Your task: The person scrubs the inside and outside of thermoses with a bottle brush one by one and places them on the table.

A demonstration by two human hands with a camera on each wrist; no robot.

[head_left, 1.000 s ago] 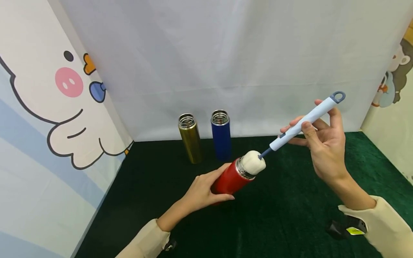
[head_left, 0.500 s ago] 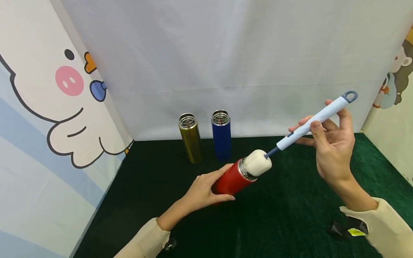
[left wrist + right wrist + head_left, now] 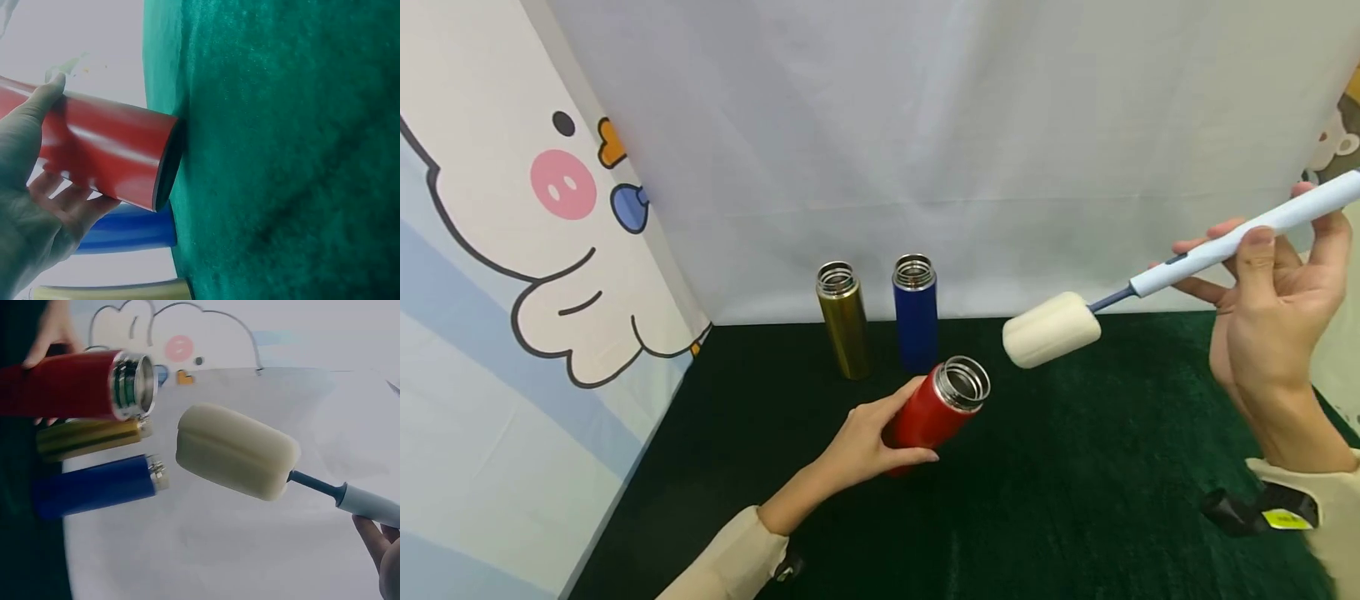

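My left hand (image 3: 868, 442) grips a red bottle (image 3: 928, 417) around its body, thumb on the near side. The bottle leans to the right, its steel mouth uncovered; in the left wrist view its dark base (image 3: 170, 165) tilts close over the green cloth. Up at the right, my right hand (image 3: 1277, 308) pinches the pale blue handle of a sponge bottle brush (image 3: 1051, 330) between thumb and fingers. The white sponge head (image 3: 236, 452) is out of the bottle, a short way up and right of its mouth.
Behind the red bottle stand a gold bottle (image 3: 844, 329) and a blue bottle (image 3: 915, 321), both upright with uncovered mouths. Dark green cloth (image 3: 1045, 500) covers the table. A white curtain (image 3: 1000, 150) hangs at the back, and a cartoon-printed panel (image 3: 482, 275) borders the left.
The sponge head has come out of the red bottle's mouth as my right hand drew the brush up and right. The red bottle has tipped slightly more upright in my left hand.
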